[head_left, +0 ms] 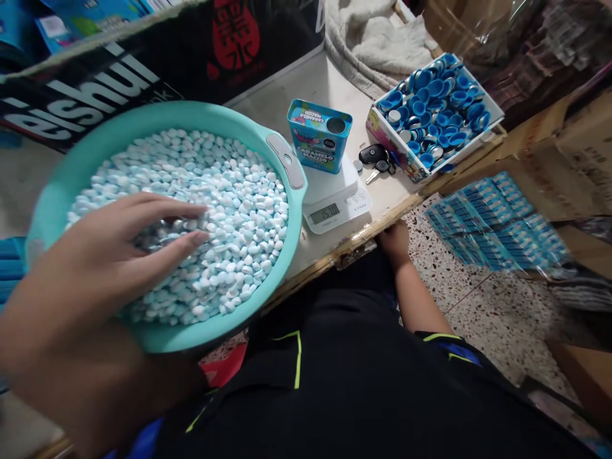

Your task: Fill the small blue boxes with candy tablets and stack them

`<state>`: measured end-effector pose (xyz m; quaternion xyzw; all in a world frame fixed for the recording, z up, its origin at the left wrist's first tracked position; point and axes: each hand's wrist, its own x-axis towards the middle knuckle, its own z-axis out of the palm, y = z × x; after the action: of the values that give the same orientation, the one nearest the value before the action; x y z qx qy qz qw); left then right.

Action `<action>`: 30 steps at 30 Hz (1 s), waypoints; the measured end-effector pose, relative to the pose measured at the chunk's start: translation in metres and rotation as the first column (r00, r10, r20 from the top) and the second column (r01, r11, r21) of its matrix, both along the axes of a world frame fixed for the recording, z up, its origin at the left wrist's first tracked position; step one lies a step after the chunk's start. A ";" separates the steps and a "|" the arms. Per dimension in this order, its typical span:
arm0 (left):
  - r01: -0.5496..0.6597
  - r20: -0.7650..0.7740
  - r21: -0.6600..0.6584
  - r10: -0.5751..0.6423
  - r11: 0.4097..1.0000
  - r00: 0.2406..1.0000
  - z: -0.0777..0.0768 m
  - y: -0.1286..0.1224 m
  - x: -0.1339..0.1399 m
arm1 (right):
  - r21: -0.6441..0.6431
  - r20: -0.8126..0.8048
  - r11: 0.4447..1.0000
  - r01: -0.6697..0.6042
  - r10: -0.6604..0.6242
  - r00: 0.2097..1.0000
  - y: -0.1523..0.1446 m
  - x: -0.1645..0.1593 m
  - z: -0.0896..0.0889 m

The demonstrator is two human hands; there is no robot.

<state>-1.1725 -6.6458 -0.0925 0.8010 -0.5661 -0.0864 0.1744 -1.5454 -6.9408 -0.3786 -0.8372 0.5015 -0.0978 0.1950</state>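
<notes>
My left hand [143, 239] reaches into a turquoise basin [287, 252] filled with small white and pale-blue candies [243, 220]. Its fingers are stretched and parted from the thumb, with candies between and beneath them. The palm side is hidden. My right hand [396, 242] is low beside the table's front edge, its fingers mostly out of sight. To the right of the basin, a blue candy tin [316, 143] stands upright on a white kitchen scale [337, 210], whose display appears to read 157.0. The tin's round top opening is uncovered.
A box of blue caps [433, 108] sits at the table's right corner, near a car key [374, 154]. Behind the basin stands a black printed carton [182, 54]. Wrapped packs of blue tins [497, 223] lie to the right, below table height.
</notes>
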 end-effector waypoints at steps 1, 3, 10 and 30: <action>-0.002 0.009 0.008 0.002 1.000 1.000 0.000 0.000 0.000 | -0.016 0.010 0.999 0.037 -0.037 0.999 0.001 -0.004 0.001; -0.013 0.011 0.032 0.013 0.999 1.000 -0.001 0.001 0.000 | -0.034 0.026 0.995 0.099 -0.098 0.995 0.004 -0.009 0.001; -0.023 0.042 0.040 0.021 0.999 0.999 0.001 0.000 -0.002 | -0.010 0.048 0.981 0.195 -0.194 0.980 0.012 -0.014 -0.002; 0.122 0.001 -0.200 -0.124 0.972 0.992 -0.002 -0.003 -0.007 | -0.062 0.446 0.841 0.537 -0.458 0.769 0.022 -0.006 0.005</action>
<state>-1.1799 -6.6489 -0.0942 0.7424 -0.6195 -0.0444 0.2512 -1.5517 -6.9185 -0.3733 -0.6477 0.6415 -0.3674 0.1847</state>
